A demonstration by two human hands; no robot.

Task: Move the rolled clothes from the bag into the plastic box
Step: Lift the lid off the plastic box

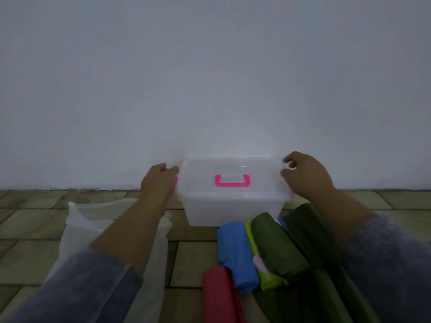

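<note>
A translucent plastic box [233, 210] with its lid on and a pink handle [232, 180] stands on the floor against the wall. My left hand [157, 184] grips the lid's left edge, over a pink latch. My right hand [305, 176] holds the lid's right edge with curled fingers. Rolled clothes lie on the floor in front of the box at the right: a blue roll [235, 252], a lime one [265, 276], a red one [219, 297] and dark green rolls [277, 245]. A white, flat bag [81, 220] lies at the left under my left forearm.
A plain white wall [210, 78] rises right behind the box. The floor [193, 262] is tan tile with dark joints. My grey sleeves cover both forearms at the bottom corners.
</note>
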